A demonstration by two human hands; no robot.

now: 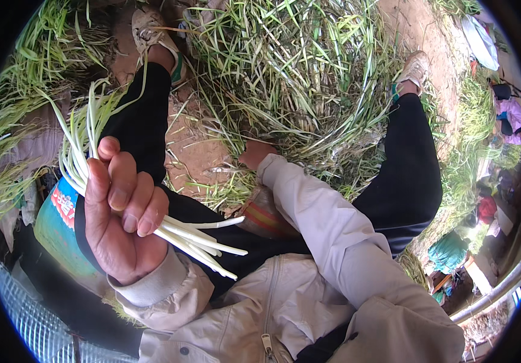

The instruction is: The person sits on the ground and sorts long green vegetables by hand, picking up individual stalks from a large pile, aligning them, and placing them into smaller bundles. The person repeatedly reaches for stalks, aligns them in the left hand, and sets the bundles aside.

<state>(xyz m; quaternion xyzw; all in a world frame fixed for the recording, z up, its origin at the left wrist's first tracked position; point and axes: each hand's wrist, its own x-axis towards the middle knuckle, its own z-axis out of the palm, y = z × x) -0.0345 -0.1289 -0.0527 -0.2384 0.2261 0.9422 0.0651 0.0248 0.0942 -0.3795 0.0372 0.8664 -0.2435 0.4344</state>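
My left hand (126, 206) is raised palm up at the left, its fingers curled around a small bundle of long, thin-leaved stalks (197, 238), chive-like. Their pale cut ends point right, towards my lap, and the green leaves fan out up and to the left. My right hand (258, 153) is low between my knees, at the near edge of a large heap of loose green and whitish leaves (296, 68). Its fingers are mostly hidden, so what it touches or holds cannot be told. Just below its wrist is a brownish object with red and yellow stripes (265, 215).
Under my left arm stands a blue-green container or seat (56, 231) with a printed picture. More leafy stalks (47, 50) lie at the upper left and along the right. A person in purple (512, 115) is at the far right, near a teal bag (448, 252).
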